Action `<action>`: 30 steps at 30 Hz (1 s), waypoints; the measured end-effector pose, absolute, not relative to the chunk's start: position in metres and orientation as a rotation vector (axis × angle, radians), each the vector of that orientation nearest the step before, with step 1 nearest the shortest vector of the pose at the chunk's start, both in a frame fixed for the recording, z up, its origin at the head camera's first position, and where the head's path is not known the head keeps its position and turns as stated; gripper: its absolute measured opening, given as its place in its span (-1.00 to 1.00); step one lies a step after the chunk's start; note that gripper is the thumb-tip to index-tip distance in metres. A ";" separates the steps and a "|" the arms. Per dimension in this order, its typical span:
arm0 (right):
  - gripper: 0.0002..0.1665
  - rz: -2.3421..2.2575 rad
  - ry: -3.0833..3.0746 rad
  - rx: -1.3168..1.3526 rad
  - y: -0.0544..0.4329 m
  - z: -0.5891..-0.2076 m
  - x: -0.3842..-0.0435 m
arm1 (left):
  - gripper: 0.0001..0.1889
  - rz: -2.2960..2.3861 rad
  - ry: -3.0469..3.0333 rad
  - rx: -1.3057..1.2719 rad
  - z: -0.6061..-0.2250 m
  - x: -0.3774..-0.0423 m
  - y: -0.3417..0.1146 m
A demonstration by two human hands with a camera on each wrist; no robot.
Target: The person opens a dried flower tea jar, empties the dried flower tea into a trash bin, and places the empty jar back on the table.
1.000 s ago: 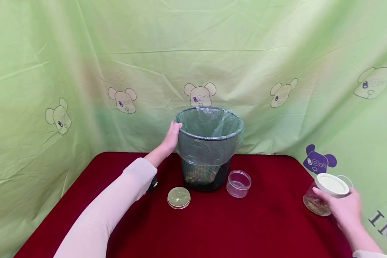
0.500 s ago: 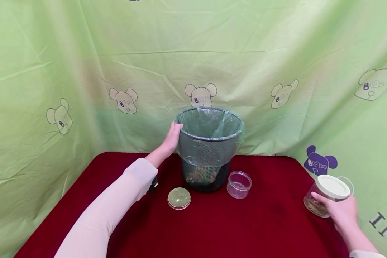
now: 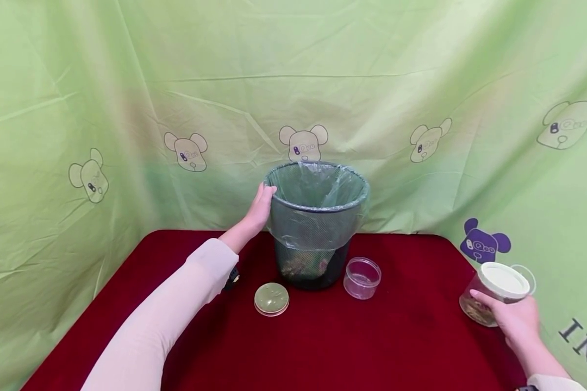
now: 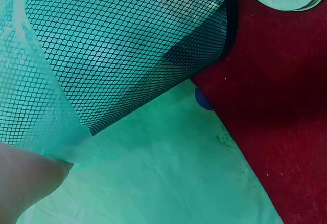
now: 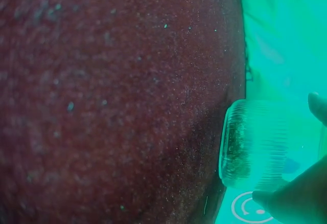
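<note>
Little has shifted: the right hand (image 3: 519,323) still grips the lidded jar (image 3: 496,289), the left hand (image 3: 260,209) holds the lined bin (image 3: 318,231) (by its rim); work seems briefly paused.

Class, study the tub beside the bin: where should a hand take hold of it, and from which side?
Probably by its round side wall, coming from the right: the tub stands upright, and the bin is close on its left, leaving less room there for fingers.

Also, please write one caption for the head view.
Left hand against a lined bin, right hand gripping a white-lidded jar.
</note>
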State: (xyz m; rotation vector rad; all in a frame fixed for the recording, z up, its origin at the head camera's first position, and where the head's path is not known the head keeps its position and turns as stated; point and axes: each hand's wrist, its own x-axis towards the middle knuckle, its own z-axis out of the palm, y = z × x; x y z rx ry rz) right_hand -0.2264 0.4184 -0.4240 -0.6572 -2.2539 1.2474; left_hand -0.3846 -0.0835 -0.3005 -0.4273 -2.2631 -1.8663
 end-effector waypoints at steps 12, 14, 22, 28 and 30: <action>0.09 1.194 -2.354 -0.695 0.412 -0.415 -0.225 | -0.26 -1.862 -2.285 -0.411 -0.301 -0.384 -0.085; 0.10 1.201 -2.366 -0.691 0.409 -0.413 -0.225 | -0.26 -1.855 -2.289 -0.414 -0.300 -0.383 -0.085; 0.07 1.189 -2.400 -0.582 0.396 -0.409 -0.225 | -0.26 -1.840 -2.302 -0.408 -0.299 -0.382 -0.085; 0.04 1.181 -2.422 -0.506 0.387 -0.410 -0.225 | -0.31 -1.827 -2.295 -0.400 -0.299 -0.382 -0.085; 0.03 1.179 -2.439 -0.479 0.383 -0.411 -0.225 | -0.32 -1.826 -2.294 -0.407 -0.299 -0.381 -0.085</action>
